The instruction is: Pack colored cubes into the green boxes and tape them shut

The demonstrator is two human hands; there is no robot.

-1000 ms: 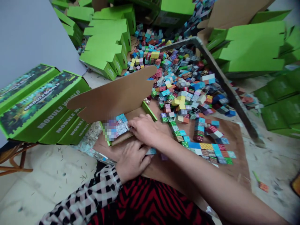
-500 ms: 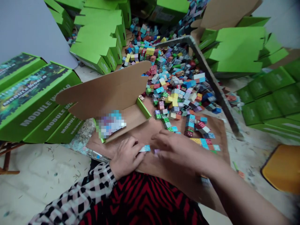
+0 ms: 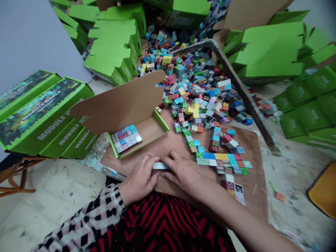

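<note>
Between my two hands lies a short row of small patterned cubes [image 3: 161, 166], pale on top, close to the board's front edge. My left hand [image 3: 139, 176] is closed on the row's left end, fingers bent. From the right, my right hand [image 3: 183, 171] pinches the other end; its fingertips partly hide the cubes. Just beyond my left hand stands an open cardboard box [image 3: 164, 122] with green sides and its lid raised. A block of patterned cubes [image 3: 126, 138] fills the box's left part, and bare cardboard shows in its right part.
A big heap of loose cubes [image 3: 194, 94] spreads behind, bordered by a dark bar [image 3: 246, 94]. Joined cubes [image 3: 223, 159] lie right of my right hand. Printed green boxes [image 3: 52, 115] stand left; more green boxes [image 3: 309, 101] stand right. A yellow stool [image 3: 324, 190] is at far right.
My right hand has moved left to the cubes and closed on their right end. The small purple piece near its fingers no longer shows separately. The view has shifted slightly.
</note>
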